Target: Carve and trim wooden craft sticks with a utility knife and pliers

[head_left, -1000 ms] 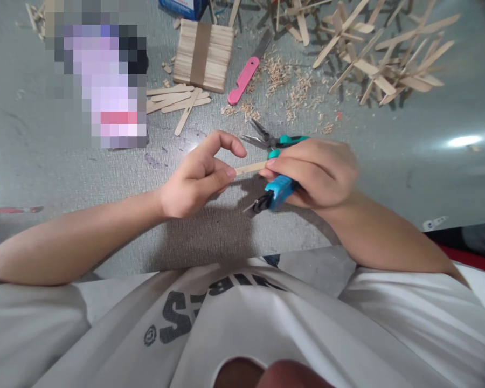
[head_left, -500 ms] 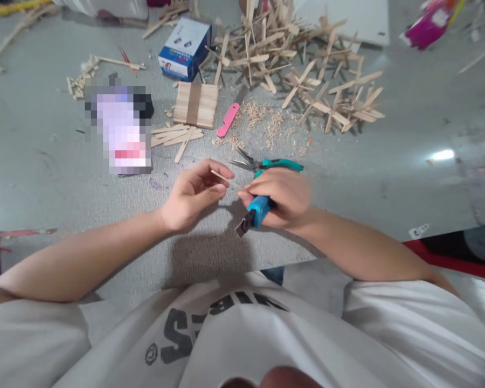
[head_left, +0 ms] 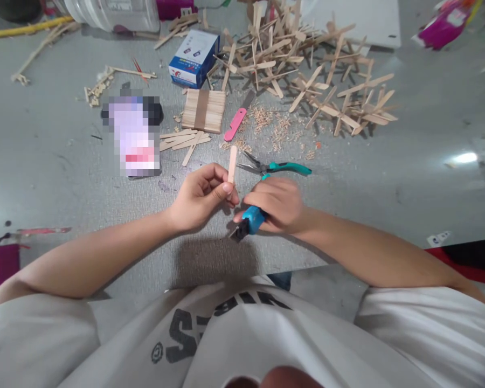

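My left hand (head_left: 204, 194) pinches a wooden craft stick (head_left: 232, 164) between thumb and fingers, its rounded end pointing away from me. Close by on the right, my right hand (head_left: 278, 202) is wrapped around a blue tool (head_left: 254, 219) with a dark metal head aimed back toward my body. The tool's exact kind is unclear, since the palm hides much of it. Just beyond my right hand lie teal-handled long-nose pliers (head_left: 289, 167) on the grey table (head_left: 347, 183). A pink folding knife (head_left: 236, 124) rests farther off with its blade out.
Loose craft sticks (head_left: 178, 139) lie near a banded stick bundle (head_left: 204, 110). Behind these stands a blue-and-white box (head_left: 194, 56). Crossed-stick pieces (head_left: 319, 81) pile up at the back right, with wood crumbs (head_left: 281, 132) in front. A pixelated phone-like object (head_left: 131, 134) sits at left.
The craft stick has turned from edge-on, between both hands, to upright and flat-side visible in my left hand. My right hand has dropped slightly with the blue tool. The whole view has shifted a little.
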Demonstrator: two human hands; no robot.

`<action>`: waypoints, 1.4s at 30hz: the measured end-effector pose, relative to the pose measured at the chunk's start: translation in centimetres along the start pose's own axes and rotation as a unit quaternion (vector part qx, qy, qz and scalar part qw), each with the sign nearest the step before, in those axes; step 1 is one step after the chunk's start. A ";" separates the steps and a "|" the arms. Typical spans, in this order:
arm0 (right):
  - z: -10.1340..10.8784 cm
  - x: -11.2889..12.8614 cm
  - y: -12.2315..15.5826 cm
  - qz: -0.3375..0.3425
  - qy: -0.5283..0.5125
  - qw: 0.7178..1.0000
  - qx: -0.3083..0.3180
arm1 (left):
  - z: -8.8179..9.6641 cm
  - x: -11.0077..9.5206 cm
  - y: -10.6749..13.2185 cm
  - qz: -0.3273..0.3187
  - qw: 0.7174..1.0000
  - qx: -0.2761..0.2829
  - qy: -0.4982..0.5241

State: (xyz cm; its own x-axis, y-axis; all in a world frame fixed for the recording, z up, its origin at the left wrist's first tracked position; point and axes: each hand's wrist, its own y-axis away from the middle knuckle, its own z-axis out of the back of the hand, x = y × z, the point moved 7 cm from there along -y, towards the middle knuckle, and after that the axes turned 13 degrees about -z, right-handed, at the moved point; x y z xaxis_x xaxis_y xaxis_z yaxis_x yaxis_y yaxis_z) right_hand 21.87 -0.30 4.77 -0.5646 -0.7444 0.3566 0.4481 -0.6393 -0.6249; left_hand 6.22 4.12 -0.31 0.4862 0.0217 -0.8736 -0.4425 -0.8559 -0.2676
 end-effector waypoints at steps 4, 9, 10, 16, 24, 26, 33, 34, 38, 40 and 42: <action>1.0 -1.7 0.2 -0.023 0.026 0.999 -0.015 | -0.1 0.0 -0.1 0.020 0.999 0.003 0.037; 0.8 -3.0 0.4 -0.101 0.052 0.993 -0.016 | -0.9 -0.1 -0.1 0.026 0.997 0.036 0.069; 0.6 -3.1 0.4 -0.116 0.049 0.992 -0.011 | -1.1 -0.2 -0.1 0.025 0.996 0.050 0.071; 0.5 -2.3 0.2 -0.094 0.023 0.995 -0.002 | -1.8 -0.4 0.2 0.046 0.992 0.098 0.061; 0.0 -2.4 0.5 -0.076 0.057 0.993 0.066 | -1.3 0.1 0.4 0.071 0.992 0.098 0.030; -0.2 -2.4 0.7 -0.072 0.057 0.991 0.095 | -1.4 0.1 0.4 0.073 0.991 0.104 0.027; 0.2 -1.8 0.7 -0.060 0.015 0.995 0.073 | -1.5 -0.1 0.5 0.100 0.988 0.115 0.018; 0.2 -1.8 0.7 -0.057 0.015 0.996 0.066 | -1.4 -0.1 0.5 0.101 0.989 0.109 0.019; -0.3 -2.2 1.2 -0.071 0.052 0.993 0.080 | -1.3 -0.2 0.4 0.101 0.991 0.090 0.018; -0.8 -2.7 1.5 -0.102 0.084 0.986 0.106 | -1.2 -0.2 0.4 0.104 0.991 0.083 0.010; -1.0 -3.0 1.6 -0.121 0.097 0.981 0.115 | -1.3 -0.2 0.3 0.105 0.991 0.080 0.008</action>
State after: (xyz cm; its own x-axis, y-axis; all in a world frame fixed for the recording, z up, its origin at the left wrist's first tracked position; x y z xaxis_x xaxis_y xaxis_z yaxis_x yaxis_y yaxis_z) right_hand 23.53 1.11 2.00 -0.7851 -0.5284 0.3232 0.4164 -0.8365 -0.3563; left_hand 6.97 3.21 0.27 0.3824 -0.1573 -0.9105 -0.6478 -0.7483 -0.1428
